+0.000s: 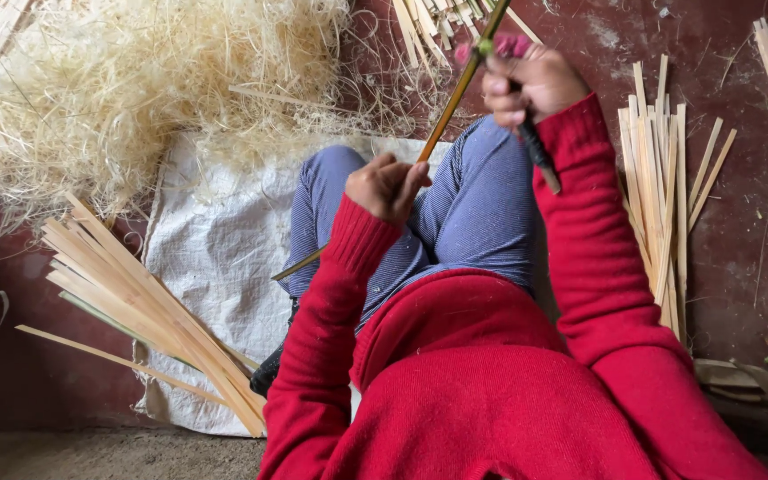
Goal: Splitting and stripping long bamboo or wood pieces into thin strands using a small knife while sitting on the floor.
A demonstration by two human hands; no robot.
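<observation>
Head view looks down on a dark red-brown floor (740,267), where a heap of pale, curly bamboo shavings (135,80) spreads far out to the left of the left hand. Below that heap, a white woven plastic sack (215,258) lies flat under the person's knees, just left of the left hand. On the sack's lower left edge rests a fanned bundle of flat, pale bamboo strips (153,311), well below and left of the left hand. A second bundle of upright pale bamboo strips (660,196) lies on the floor just right of the right forearm, with more strips beyond the right hand at the top.

Between the two hands runs a long, thin bamboo strip with a green-yellow skin (455,93), slanting from above the right hand down past the left hand to the left knee. The left hand (387,185) has its fingers curled shut, pinching this strip near its middle. The right hand (531,84) is closed around a dark-handled tool, probably a knife (540,151), whose handle sticks down along the red sleeve; its working end meets the strip at the knuckles, though the contact is hidden.
</observation>
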